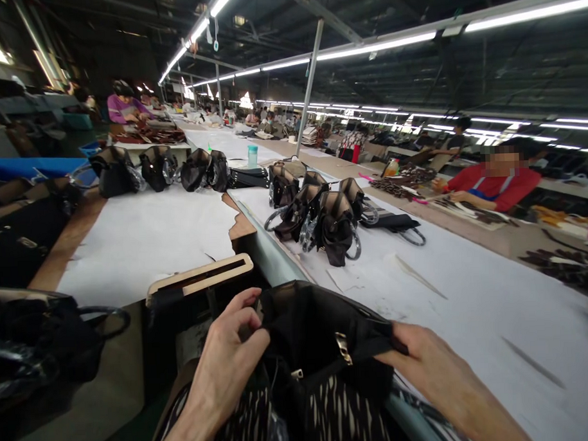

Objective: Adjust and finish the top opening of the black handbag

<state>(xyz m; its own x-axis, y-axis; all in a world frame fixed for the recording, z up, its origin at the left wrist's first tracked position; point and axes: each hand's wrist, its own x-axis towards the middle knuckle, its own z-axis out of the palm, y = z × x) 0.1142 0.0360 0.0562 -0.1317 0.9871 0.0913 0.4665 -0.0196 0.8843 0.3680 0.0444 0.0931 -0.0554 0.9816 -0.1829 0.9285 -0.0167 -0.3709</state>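
Note:
A black handbag (321, 309) with its mouth spread wide sits in front of me, over a patterned garment. Gold-coloured metal hardware (343, 349) shows inside its dark opening, and a small zip pull (297, 374) lies lower on the left. My left hand (231, 351) is at the bag's left edge, its fingers curled and pinching the rim. On the opposite side my right hand (419, 354) grips the right edge, thumb over the rim and fingers beneath. The bag's lower part is partly hidden.
Several dark handbags (335, 225) stand on the white-covered table (470, 304) ahead, and more line the left table's back. A wooden-rimmed slot (199, 276) is just beyond my left hand. Bags fill the left side. A person in red (497, 178) works at the right.

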